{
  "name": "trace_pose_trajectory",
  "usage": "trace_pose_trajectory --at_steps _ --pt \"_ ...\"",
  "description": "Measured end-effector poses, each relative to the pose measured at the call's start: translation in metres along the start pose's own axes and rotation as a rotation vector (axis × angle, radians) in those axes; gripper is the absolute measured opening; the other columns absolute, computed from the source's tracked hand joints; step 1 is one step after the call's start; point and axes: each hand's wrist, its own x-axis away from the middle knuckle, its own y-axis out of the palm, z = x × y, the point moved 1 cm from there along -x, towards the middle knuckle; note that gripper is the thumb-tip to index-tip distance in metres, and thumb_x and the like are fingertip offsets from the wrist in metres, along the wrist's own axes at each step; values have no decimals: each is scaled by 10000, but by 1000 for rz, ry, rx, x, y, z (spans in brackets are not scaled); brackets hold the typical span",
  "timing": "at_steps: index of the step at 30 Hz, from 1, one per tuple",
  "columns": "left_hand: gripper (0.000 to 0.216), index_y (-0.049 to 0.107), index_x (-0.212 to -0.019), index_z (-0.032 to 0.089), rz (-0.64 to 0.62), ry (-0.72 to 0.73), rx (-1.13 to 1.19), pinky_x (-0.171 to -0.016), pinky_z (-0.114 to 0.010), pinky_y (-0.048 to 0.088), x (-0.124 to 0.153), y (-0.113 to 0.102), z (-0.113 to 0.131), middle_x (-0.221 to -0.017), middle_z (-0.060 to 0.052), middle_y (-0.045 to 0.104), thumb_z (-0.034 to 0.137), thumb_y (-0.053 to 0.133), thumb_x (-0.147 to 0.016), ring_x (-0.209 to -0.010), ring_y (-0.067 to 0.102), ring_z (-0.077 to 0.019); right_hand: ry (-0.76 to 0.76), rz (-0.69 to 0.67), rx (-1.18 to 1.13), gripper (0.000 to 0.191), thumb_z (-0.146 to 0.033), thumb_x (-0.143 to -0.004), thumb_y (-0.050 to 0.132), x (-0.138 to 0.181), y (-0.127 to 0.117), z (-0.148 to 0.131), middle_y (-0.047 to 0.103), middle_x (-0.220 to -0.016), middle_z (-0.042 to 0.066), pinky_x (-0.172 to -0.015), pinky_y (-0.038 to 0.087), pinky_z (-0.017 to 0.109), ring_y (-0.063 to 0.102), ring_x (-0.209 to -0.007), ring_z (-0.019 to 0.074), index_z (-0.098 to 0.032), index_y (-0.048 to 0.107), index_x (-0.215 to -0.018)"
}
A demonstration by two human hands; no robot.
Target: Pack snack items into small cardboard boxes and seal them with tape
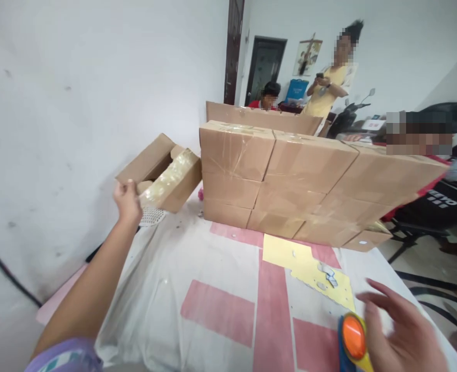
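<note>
One long, open brown cardboard box was to the left of the three-layer stack of brown, clear-taped cardboard boxes. It was tilted, its far end close by the stack's left end; whether the two touched, or whether the box rested on anything beneath, could not be told. The person's bare left hand was at the opposite end of this box, farther left of the stack, its fingers grasping the cardboard edge. The rest of the box thus lay to the right of those fingers and ahead of them, its long axis slanting from the hand toward the stack's left end. The left hand was plainly the nearer one.

The person's bare right hand was well apart from the box, on the near side of the stack's right end. Its fingers were blurred but spread and released, just beside a blue-and-yellow tool with a round orange middle; contact with it could not be made out. The stack stood on a bench covered in white and pink, and a ragged yellow sheet bearing small pale scraps lay just before the stack's near face.
</note>
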Motion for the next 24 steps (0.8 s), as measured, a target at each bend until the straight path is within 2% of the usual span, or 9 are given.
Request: trace_pose_trajectory --at_steps 2,4,6,9,11,13,17,21,24 --pt "409 429 -1395 110 49 -49 56 -969 -376 538 33 -53 -2 -1387 -98 602 333 348 -1063 -1163 626 -213 -258 -56 -253 295 -182 -911 632 -26 25 -51 739 -1071 104 -819 576 507 719 -957 317 -274 663 -1190" --pt "472 506 -1345 165 -8 -106 87 -839 -348 581 75 -94 1 -1259 -54 688 484 471 -999 -1009 693 -211 -569 -327 -440 374 -105 -897 612 -51 48 -107 744 -1148 102 -884 572 494 688 -1096 309 -274 665 -1227" --pt "563 607 -1236 192 -137 -211 110 -694 -329 586 119 -116 6 -1058 -34 751 626 609 -878 -827 719 -218 -786 -563 -500 378 -117 -925 584 -68 72 -153 743 -1200 82 -972 530 492 632 -1224 299 -278 667 -1257" --pt "615 675 -1108 200 -342 -343 147 -631 -314 571 173 -113 11 -938 -37 770 684 738 -734 -761 727 -232 -940 -911 -624 248 -230 -1000 525 -71 110 -189 775 -1110 47 -976 498 442 642 -1182 261 -274 740 -1116" --pt "632 667 -1084 192 -459 -368 171 -646 -326 575 196 -96 9 -938 -59 775 693 749 -707 -771 736 -244 -956 -1046 -627 278 -335 -1005 541 -57 132 -191 763 -807 36 -916 476 440 676 -900 239 -252 767 -866" --pt "687 631 -1087 183 -551 -381 190 -624 -343 570 207 -77 5 -885 -78 775 714 757 -670 -726 735 -255 -952 -1105 -539 401 -436 -988 560 -40 143 -181 652 -584 20 -875 441 440 583 -680 202 -229 713 -680" --pt "760 566 -1162 193 -620 -317 179 -606 -331 546 213 -55 1 -819 -71 770 696 791 -638 -693 727 -256 -983 -990 -387 511 -552 -1005 458 -18 129 -151 615 -564 53 -820 405 433 509 -701 222 -226 663 -670" --pt "659 569 -1229 212 -663 -206 115 -674 -310 530 214 -51 3 -810 -44 757 631 739 -749 -766 728 -241 -1052 -658 -391 503 -574 -1010 377 3 93 -110 659 -707 78 -744 433 431 595 -841 270 -231 722 -883" --pt "684 552 -1312 199 -668 -162 48 -719 -325 527 215 -51 8 -837 -62 758 622 687 -792 -809 731 -254 -982 -441 -386 396 -471 -992 437 34 73 -79 670 -791 82 -736 487 439 645 -879 281 -204 709 -1100"
